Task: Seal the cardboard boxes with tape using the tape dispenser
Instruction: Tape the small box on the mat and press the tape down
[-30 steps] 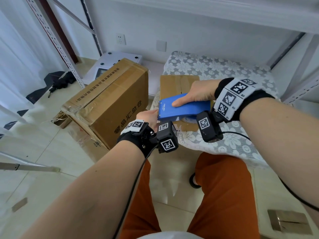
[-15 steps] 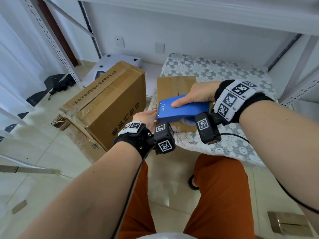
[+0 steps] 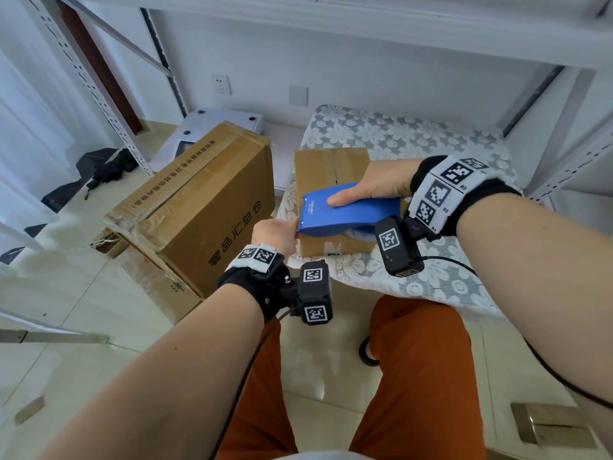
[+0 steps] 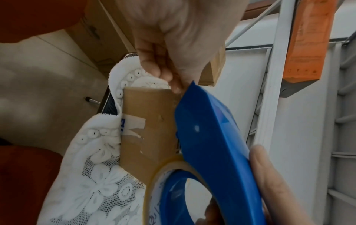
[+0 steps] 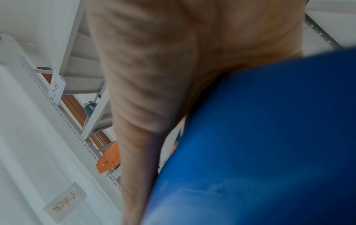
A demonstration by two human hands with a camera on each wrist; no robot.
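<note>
A small cardboard box [image 3: 331, 174] sits on the lace-covered table [image 3: 414, 141], with its top flaps closed. My right hand [image 3: 374, 185] grips a blue tape dispenser [image 3: 348, 212] from above and holds it over the box's near edge. The thumb lies flat along the dispenser's side. The roll of clear tape [image 4: 163, 173] sits inside the dispenser [image 4: 212, 137]. My left hand [image 3: 275, 232] has its fingers [image 4: 165, 71] curled, and they pinch at the dispenser's front lip where the tape comes out. The clear tape end itself is hard to make out. The right wrist view shows only my palm and the dispenser [image 5: 260, 137].
A large cardboard box [image 3: 199, 207] stands on the floor to the left, close to the table. Flattened cardboard lies under it. White metal shelf posts [image 3: 560, 104] rise on both sides, with a wall behind. My knees in orange trousers [image 3: 414, 376] are below the table edge.
Almost nothing has changed. Both hands stay at the dispenser over the small box's near edge, and the view has shifted slightly.
</note>
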